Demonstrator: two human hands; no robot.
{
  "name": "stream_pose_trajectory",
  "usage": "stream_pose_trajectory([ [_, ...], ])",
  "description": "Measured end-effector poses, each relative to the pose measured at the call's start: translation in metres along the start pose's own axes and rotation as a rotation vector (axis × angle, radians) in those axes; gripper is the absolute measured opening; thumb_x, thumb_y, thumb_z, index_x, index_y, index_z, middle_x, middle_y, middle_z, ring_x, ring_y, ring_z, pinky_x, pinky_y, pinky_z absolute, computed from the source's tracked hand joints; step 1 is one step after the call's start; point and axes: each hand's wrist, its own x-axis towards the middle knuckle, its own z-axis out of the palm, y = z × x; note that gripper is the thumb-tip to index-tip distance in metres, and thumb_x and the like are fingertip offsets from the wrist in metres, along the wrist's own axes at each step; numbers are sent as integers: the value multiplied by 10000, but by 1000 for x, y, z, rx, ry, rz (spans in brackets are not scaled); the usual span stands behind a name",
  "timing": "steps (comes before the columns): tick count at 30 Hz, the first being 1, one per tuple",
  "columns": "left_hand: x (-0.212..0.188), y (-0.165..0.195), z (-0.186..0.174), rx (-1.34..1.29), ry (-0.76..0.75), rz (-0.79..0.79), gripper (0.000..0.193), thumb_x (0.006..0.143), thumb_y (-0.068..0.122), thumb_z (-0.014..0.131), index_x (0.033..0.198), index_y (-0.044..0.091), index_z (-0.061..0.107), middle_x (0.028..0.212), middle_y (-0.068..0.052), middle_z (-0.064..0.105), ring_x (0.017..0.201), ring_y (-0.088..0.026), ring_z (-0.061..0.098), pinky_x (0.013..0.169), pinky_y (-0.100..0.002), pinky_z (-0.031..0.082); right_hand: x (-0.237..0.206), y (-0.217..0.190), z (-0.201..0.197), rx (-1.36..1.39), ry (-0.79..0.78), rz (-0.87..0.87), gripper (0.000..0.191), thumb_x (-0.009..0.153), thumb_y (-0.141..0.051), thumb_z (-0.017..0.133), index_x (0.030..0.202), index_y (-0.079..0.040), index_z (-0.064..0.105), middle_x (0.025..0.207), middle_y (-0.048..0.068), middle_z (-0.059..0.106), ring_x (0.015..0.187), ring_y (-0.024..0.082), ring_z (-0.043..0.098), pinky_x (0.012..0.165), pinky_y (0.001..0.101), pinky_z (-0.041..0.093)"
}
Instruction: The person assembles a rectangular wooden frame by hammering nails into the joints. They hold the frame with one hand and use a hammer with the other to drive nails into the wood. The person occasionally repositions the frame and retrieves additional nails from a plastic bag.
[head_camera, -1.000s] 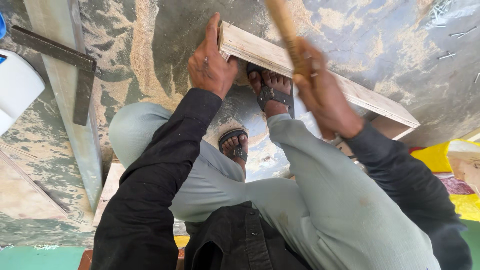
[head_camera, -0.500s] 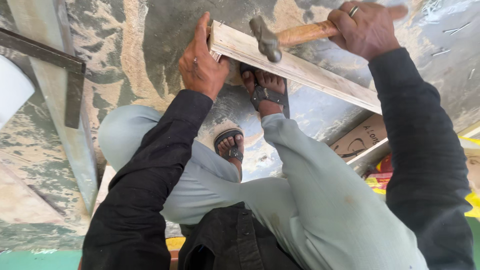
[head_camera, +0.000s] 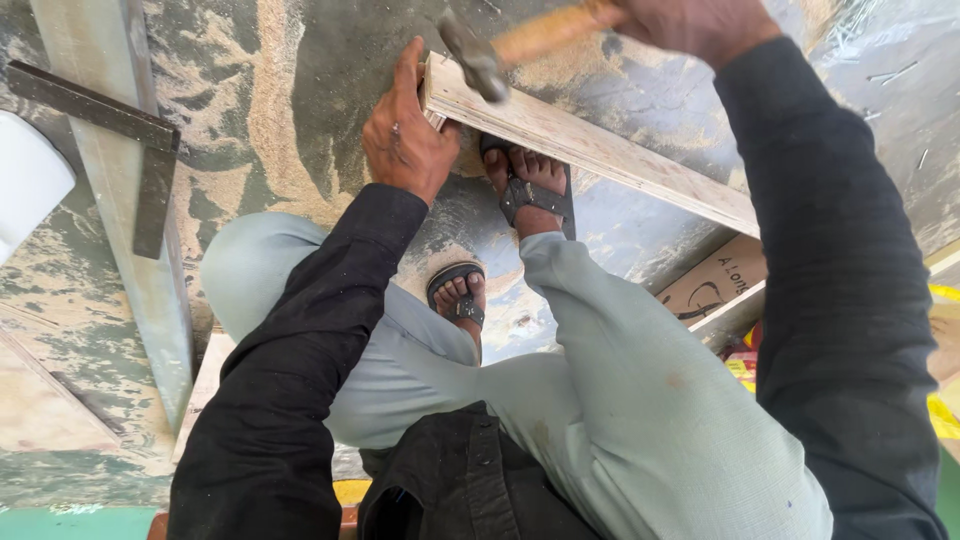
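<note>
I squat on a dusty floor. A long pale wooden strip (head_camera: 600, 145) lies across the floor in front of me, with my sandalled right foot (head_camera: 530, 185) pressed against it. My left hand (head_camera: 405, 140) rests at the strip's left end, fingers pinched against the wood as if holding something small; what it holds is hidden. My right hand (head_camera: 700, 22) at the top edge grips the wooden handle of a hammer (head_camera: 500, 50). The hammer's dark metal head hangs just above the strip's left end, slightly blurred.
A metal square (head_camera: 120, 150) lies on a long pale plank (head_camera: 130, 230) at the left. A white object (head_camera: 25, 180) sits at the far left edge. My other sandalled foot (head_camera: 458, 295) is tucked under. Boards and yellow items (head_camera: 730, 290) lie at the right. Sawdust covers the floor.
My right hand swung the hammer from raised and blurred a second ago to over the strip's left end. My left hand stayed on that end; the view shifted slightly.
</note>
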Motion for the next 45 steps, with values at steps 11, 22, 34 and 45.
stream_pose_trajectory([
  [11, -5, -4, 1, 13, 57, 74, 1025, 740, 96, 888, 1574, 117, 292, 1281, -213, 703, 1120, -377, 717, 952, -458, 585, 15, -7, 7, 33, 36, -95, 223, 1134, -338, 662, 1251, -150, 643, 959, -8, 675, 783, 122, 649, 762, 265, 553],
  [22, -6, -3, -4, -1, 20, 34, 1025, 741, 85, 881, 1576, 127, 288, 1278, -192, 713, 1136, -383, 710, 982, -461, 566, 1, -9, 2, 40, 127, 13, 329, 1015, -373, 789, 1177, -129, 639, 932, 25, 668, 807, 188, 677, 703, 323, 549],
  [34, -4, -3, -2, 26, 9, -24, 1007, 738, 81, 858, 1572, 143, 297, 1257, -202, 715, 1118, -395, 712, 960, -477, 578, 13, -84, -98, 861, -309, 584, 509, 1131, -283, 546, 1569, -150, 324, 801, 137, 612, 636, 266, 599, 588, 416, 468],
  [45, -4, 0, 3, 49, 31, -49, 1019, 759, 138, 870, 1587, 141, 275, 1175, -182, 735, 1016, -375, 741, 902, -460, 591, 20, -164, -157, 2340, -70, 1452, 291, 1099, -323, 461, 1290, -109, 412, 840, 4, 562, 613, 105, 539, 525, 234, 492],
])
